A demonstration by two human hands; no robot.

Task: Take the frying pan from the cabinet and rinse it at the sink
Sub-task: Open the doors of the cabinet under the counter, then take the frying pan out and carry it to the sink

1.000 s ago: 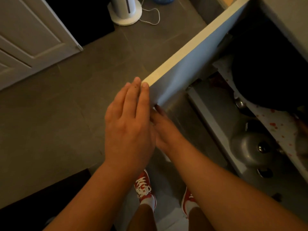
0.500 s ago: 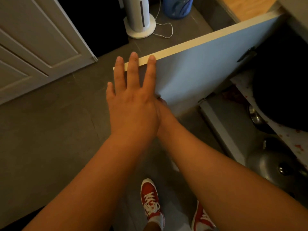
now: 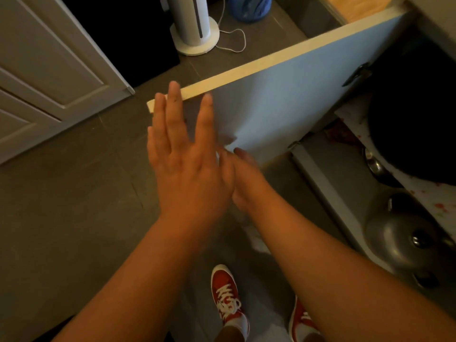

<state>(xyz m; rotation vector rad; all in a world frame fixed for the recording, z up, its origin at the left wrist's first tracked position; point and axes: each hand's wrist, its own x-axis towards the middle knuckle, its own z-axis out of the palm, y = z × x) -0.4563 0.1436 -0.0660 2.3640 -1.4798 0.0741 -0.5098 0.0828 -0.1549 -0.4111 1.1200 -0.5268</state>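
Basically door-opening step: left hand (image 3: 187, 164) flat, fingers spread on cabinet door (image 3: 283, 107); right hand (image 3: 244, 176) behind it, fingers unclear. Swing fully clear, then reach the dark frying pan (image 3: 414, 129) on the upper shelf.

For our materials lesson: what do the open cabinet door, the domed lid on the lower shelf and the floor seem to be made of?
Pale flat cabinet door: probably laminated board, matt face, with a lighter cream edge strip along the top. Grey domed lid: likely brushed metal, given its dull sheen and dark knob. Grey floor: seemingly matt stone-look tile, with thin joint lines showing.
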